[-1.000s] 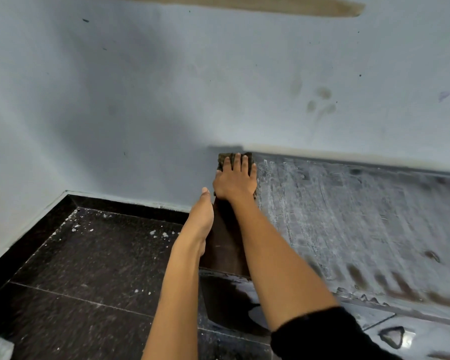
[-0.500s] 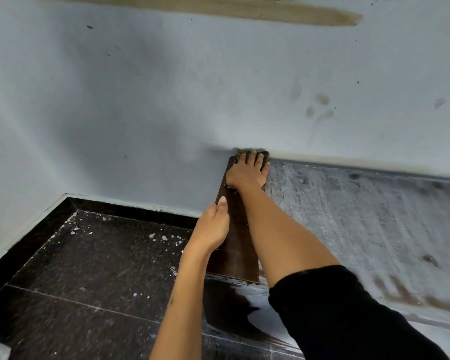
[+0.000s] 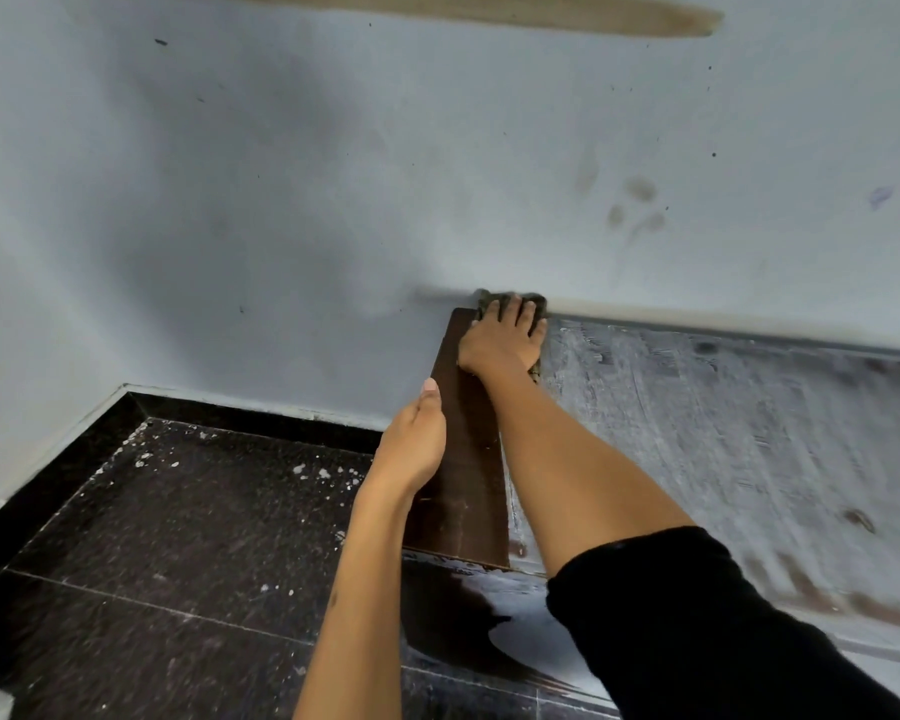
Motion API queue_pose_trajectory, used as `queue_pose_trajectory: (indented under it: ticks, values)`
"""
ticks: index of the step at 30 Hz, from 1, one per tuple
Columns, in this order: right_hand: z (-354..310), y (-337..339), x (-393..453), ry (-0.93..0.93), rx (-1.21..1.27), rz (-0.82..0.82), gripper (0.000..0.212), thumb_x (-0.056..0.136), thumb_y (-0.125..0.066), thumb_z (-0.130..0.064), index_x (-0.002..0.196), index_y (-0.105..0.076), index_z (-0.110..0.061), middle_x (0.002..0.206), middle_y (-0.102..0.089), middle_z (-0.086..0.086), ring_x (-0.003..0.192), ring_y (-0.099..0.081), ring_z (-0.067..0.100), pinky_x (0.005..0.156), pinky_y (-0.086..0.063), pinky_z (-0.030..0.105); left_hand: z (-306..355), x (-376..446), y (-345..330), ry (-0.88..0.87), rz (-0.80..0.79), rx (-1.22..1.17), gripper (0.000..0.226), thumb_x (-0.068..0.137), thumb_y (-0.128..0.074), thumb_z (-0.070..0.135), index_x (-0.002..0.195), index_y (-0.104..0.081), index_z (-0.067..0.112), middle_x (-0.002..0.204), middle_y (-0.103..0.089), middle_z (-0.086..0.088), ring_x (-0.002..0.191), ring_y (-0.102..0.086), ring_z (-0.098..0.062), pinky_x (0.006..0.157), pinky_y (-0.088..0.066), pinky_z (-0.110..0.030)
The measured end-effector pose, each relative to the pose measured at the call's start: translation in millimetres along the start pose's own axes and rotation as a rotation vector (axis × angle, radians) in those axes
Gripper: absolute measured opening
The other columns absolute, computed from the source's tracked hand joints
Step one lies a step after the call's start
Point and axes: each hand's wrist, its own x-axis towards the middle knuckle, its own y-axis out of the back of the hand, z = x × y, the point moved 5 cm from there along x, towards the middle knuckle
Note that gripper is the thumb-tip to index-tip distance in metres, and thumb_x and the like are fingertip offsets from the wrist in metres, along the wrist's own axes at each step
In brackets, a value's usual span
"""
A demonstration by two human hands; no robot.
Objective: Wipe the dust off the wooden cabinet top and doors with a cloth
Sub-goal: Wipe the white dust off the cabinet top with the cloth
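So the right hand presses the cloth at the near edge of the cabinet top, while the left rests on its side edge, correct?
Not quite. In the head view the right hand presses the cloth at the far edge of the cabinet top, against the wall. The left hand does rest on the side edge.

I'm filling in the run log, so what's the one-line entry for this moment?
step: wiping cabinet top | right hand: presses cloth at back-left corner by wall | left hand: rests on left edge | mostly dusty
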Motion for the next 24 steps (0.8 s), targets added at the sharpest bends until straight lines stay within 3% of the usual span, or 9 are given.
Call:
queue_pose_trajectory:
  ticks: [7,12,17,24]
  values:
    - [-40.2,-13.8,-7.0,0.234,0.003,-0.011,0.054,0.101,-0.024,-0.029,0.152,-0.007,-0.019,0.159,0.009,0.004,0.145,0.011,0.024,0.117,0.006,0.044,5.5,2.7,-3.9,-0.064,0.022,0.02,0.059,0.099,-0.016,0.05,0.146,-0.029,0.017,0.15,-0.034,-0.005,0.14,-0.028,-0.021,0.111,-0.021,-0.034]
    - [-6.1,-2.9,7.5,0.111,0.037,0.031,0.058,0.1,-0.028,-0.028,0.152,-0.005,-0.017,0.159,0.007,0.005,0.146,0.01,0.024,0.117,0.004,0.044,3.2,1.2,-7.1,-0.084,0.005,0.122,0.059,0.099,-0.019,0.05,0.139,-0.039,0.012,0.147,-0.037,-0.007,0.137,-0.032,-0.021,0.102,-0.025,-0.03]
    - [-1.3,0.1,4.1,0.058,0.018,0.024,0.056,0.101,-0.025,-0.029,0.152,-0.005,-0.016,0.159,0.008,0.007,0.145,0.01,0.026,0.118,0.004,0.045,3.5,-0.2,-4.9,-0.081,-0.058,0.098,0.06,0.099,-0.019,0.049,0.146,-0.028,0.013,0.153,-0.028,-0.004,0.142,-0.023,-0.018,0.112,-0.018,-0.033]
    - [5.2,-5.6,-45.8,0.068,0.041,0.023,0.053,0.102,-0.018,-0.033,0.152,-0.005,-0.018,0.159,0.007,0.005,0.146,0.011,0.023,0.118,0.005,0.043,8.8,-4.8,-5.1,-0.095,-0.083,0.091,0.062,0.097,-0.016,0.054,0.147,-0.027,0.017,0.154,-0.026,-0.002,0.142,-0.022,-0.017,0.112,-0.018,-0.033]
